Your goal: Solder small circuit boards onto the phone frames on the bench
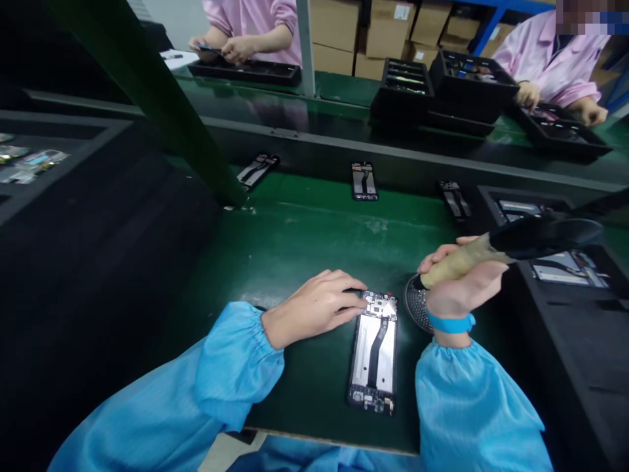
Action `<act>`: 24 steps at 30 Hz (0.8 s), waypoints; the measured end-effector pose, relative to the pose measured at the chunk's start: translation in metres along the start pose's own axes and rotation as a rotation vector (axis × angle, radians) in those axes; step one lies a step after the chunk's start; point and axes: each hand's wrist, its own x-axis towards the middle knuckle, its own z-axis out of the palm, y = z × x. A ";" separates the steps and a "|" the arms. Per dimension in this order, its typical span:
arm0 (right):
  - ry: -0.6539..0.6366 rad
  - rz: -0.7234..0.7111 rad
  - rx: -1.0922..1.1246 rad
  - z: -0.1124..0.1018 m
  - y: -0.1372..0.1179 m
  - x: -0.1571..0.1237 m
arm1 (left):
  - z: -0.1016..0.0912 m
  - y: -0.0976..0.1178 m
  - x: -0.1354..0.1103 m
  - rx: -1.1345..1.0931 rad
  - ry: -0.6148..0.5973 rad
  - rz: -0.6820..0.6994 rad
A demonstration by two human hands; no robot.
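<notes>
An opened phone body [374, 351] lies lengthwise on the green mat [304, 236] in front of me, its circuit board at the far end. My left hand [314, 307] rests on the mat with its fingertips pressed against the phone's top left corner. My right hand [459, 282] is closed round the tan grip of an electric screwdriver [515, 246], whose black body runs up to the right. The tool's tip points down over a round black dish [417, 305] just right of the phone.
Three more opened phones [364, 180] lie along the far edge of the mat. Black trays [565, 269] stand at my right, stacked trays [442, 88] beyond the belt. Two people in pink coats work at the far side. A green post [162, 98] slants at left.
</notes>
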 end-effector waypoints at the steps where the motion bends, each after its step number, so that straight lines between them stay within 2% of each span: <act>1: -0.003 0.002 -0.006 0.001 0.000 -0.002 | 0.000 0.000 0.000 0.000 -0.002 -0.002; 9: -0.019 0.018 -0.012 0.000 0.001 -0.001 | 0.001 0.000 0.000 0.004 0.007 -0.009; 13: 0.087 0.010 0.093 0.004 -0.019 -0.006 | 0.001 0.001 0.002 0.038 0.009 0.026; 14: 0.071 0.023 0.108 0.005 -0.026 -0.010 | 0.001 0.001 0.003 0.045 0.009 0.038; 19: -0.295 0.203 0.150 0.012 -0.044 -0.047 | -0.001 0.003 0.005 0.056 -0.003 0.035; 22: -0.376 0.242 0.164 0.013 -0.039 -0.061 | -0.002 0.004 0.006 0.061 -0.034 0.018; 24: -0.381 0.228 0.158 0.012 -0.034 -0.064 | -0.003 0.005 0.007 0.063 -0.047 0.016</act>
